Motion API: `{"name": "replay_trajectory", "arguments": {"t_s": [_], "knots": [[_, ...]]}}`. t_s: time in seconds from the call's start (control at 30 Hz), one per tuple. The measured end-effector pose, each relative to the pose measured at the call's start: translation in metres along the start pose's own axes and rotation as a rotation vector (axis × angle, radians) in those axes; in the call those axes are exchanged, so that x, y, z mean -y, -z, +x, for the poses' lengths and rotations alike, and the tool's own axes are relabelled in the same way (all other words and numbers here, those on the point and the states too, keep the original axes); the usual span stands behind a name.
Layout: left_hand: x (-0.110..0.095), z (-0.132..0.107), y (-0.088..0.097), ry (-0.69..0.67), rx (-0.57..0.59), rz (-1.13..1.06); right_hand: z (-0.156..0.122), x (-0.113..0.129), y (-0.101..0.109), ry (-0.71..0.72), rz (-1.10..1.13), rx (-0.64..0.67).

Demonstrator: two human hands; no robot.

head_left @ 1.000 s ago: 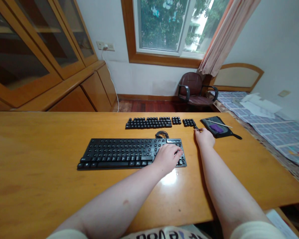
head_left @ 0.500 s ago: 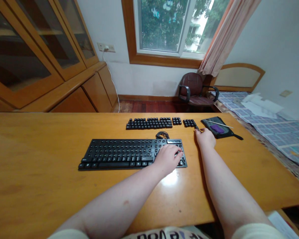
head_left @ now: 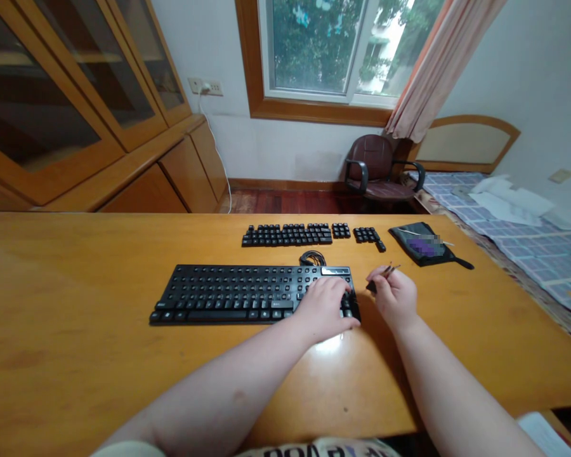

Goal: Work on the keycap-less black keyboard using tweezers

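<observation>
A black keyboard [head_left: 247, 294] lies on the wooden desk [head_left: 76, 273]. My left hand [head_left: 324, 307] rests on its right end with the fingers curled down over the keys. Just right of the keyboard my right hand [head_left: 396, 296] pinches a thin wire tool [head_left: 385, 274] with a dark tip. Behind the keyboard, removed black keycaps [head_left: 288, 234] sit in rows, with two smaller groups [head_left: 365, 235] to their right and a single keycap [head_left: 382, 246] at the end.
A coiled black cable [head_left: 312, 258] lies behind the keyboard. A black pouch [head_left: 421, 244] with a stick and a purple item sits at the desk's far right. Beyond the desk stand a brown armchair [head_left: 378, 171], wooden cabinets [head_left: 76, 114] and a bed [head_left: 518, 216].
My right hand has drawn back from the keycap rows to the keyboard's right end, now holding the wire tool. A single keycap stays by the rows. My left hand has barely moved.
</observation>
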State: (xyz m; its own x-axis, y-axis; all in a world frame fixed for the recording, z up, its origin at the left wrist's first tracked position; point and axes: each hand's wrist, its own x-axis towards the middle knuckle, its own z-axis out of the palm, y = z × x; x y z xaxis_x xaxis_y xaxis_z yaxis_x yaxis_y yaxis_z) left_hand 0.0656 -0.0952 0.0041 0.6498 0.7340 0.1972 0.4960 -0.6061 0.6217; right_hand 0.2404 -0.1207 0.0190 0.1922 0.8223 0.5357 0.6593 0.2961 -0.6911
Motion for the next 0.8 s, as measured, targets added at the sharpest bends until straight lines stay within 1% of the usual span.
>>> {"name": "replay_trajectory", "arguments": {"t_s": [0.03, 0.07, 0.17, 0.27, 0.37, 0.6, 0.67, 0.8], "knots": [[0.000, 0.000, 0.000, 0.002, 0.002, 0.002, -0.004, -0.006, -0.006, -0.024, 0.023, -0.021], [-0.001, 0.000, 0.001, 0.003, 0.003, 0.006, -0.006, -0.012, -0.010, -0.042, 0.049, -0.014], [-0.001, 0.000, 0.002, -0.003, 0.006, 0.026, -0.006, -0.019, -0.018, -0.032, 0.112, 0.059], [0.000, 0.001, 0.002, -0.014, 0.014, 0.052, -0.003, -0.012, -0.019, 0.065, 0.098, 0.167], [0.001, 0.001, 0.000, -0.011, 0.014, 0.069, -0.001, -0.005, -0.020, 0.154, 0.072, 0.234], [0.003, 0.002, -0.004, -0.007, 0.001, 0.062, 0.000, -0.007, -0.026, 0.212, 0.108, 0.346], [0.003, 0.002, -0.004, -0.012, 0.000, 0.051, -0.001, -0.007, -0.026, 0.231, 0.127, 0.341], [0.004, 0.003, -0.003, -0.031, 0.015, 0.053, -0.005, -0.003, -0.023, 0.226, 0.117, 0.227]]}}
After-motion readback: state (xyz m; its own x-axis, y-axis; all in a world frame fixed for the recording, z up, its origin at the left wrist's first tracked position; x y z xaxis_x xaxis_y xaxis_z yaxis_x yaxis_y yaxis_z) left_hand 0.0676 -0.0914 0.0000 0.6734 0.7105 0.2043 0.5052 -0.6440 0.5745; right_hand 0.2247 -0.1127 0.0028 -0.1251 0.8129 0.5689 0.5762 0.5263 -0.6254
